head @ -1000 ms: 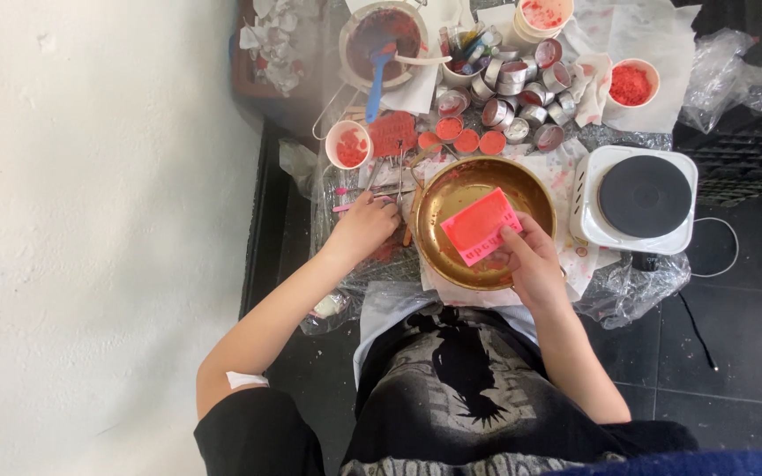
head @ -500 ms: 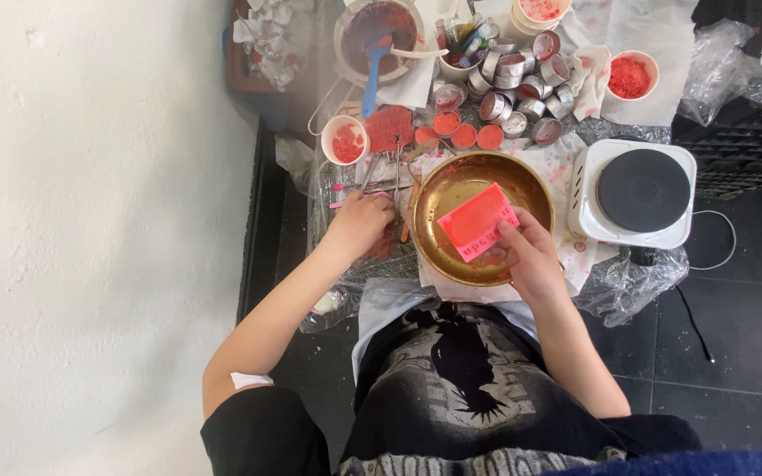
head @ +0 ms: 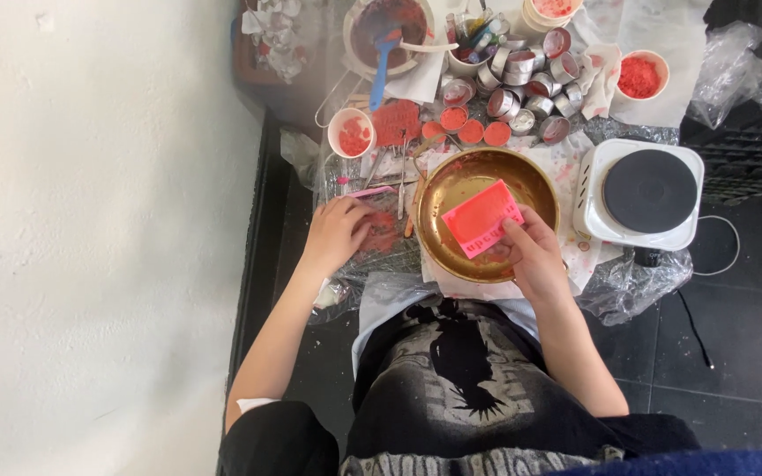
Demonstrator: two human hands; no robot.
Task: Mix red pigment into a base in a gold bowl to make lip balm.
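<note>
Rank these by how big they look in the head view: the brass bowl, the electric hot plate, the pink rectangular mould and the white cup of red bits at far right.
Brass bowl and electric hot plate: alike, unranked.
Pink rectangular mould.
White cup.

A bright pink slab (head: 481, 217) is showing against a golden bowl (head: 487, 211). A white hotplate (head: 638, 196) is carrying a black disc, and white cups (head: 351, 132) are holding orange-red crumbs.
</note>
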